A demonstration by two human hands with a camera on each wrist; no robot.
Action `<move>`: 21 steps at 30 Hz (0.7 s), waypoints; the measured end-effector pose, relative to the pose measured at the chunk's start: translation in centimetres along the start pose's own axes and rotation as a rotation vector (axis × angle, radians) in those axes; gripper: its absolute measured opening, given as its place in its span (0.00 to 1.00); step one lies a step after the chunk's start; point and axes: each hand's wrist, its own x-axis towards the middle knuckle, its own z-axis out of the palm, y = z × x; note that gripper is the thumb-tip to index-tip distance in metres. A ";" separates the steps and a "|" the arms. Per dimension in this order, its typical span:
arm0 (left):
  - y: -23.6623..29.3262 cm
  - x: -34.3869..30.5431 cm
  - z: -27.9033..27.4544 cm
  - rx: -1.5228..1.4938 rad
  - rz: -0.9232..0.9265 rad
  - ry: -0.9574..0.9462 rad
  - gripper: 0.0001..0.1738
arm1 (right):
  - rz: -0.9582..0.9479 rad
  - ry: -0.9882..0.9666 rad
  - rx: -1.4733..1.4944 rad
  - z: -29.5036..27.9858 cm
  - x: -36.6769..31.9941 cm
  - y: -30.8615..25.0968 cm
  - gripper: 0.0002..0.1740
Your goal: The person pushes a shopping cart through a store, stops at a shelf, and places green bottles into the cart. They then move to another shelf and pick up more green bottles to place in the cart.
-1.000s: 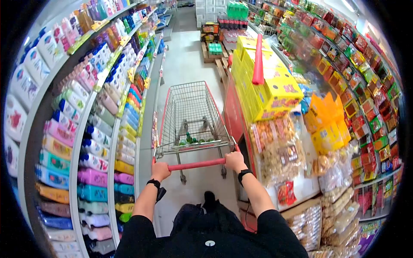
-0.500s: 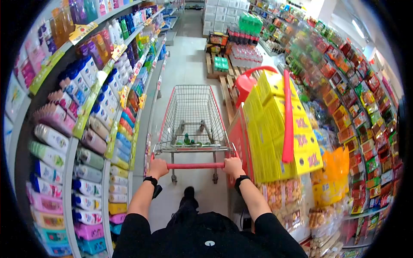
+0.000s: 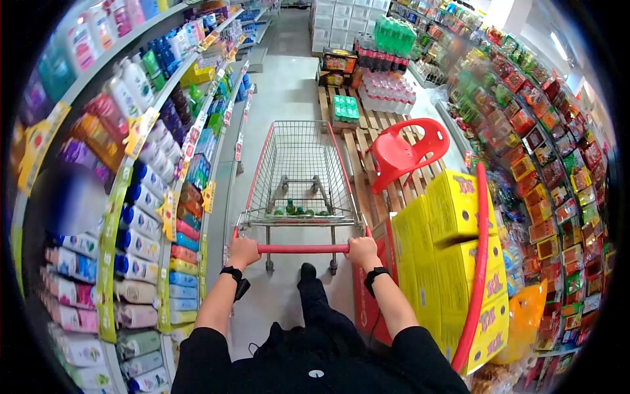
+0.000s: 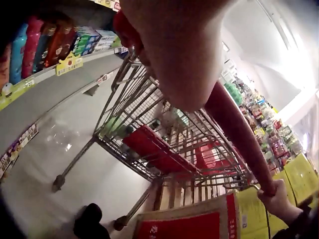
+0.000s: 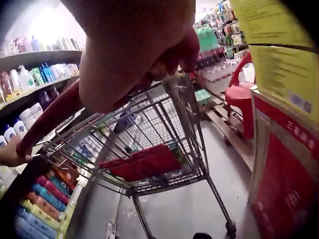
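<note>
Fingers of the left hand (image 3: 243, 253) and right hand (image 3: 363, 252) curl snugly round opposite ends of the smooth, round red handlebar (image 3: 303, 249), fixed to the grey wire-mesh shopping cart (image 3: 302, 221) out in front, with glossy green bottles (image 3: 291, 207) towards the near end of its tapering basket. From here it looks like the cart is being wheeled down the aisle, and the next move calls for an even, straight push, clear of the squared yellow cardboard boxes (image 3: 426, 276) and rough slatted wooden pallets (image 3: 351, 157) on the right.
</note>
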 end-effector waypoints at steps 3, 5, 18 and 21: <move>-1.6 7.3 -0.5 -0.011 -0.014 0.013 0.11 | -0.012 0.025 0.020 -0.3 7.4 2.6 0.10; -2.9 12.1 -1.0 -0.011 -0.014 0.015 0.11 | 0.003 -0.015 0.020 -0.1 12.4 4.2 0.10; -11.2 41.9 -4.4 -0.089 -0.042 0.045 0.13 | -0.012 -0.023 -0.024 -0.5 43.7 13.5 0.11; -13.0 48.7 -6.0 -0.094 -0.058 0.019 0.13 | -0.012 -0.027 -0.014 -0.6 50.9 15.3 0.11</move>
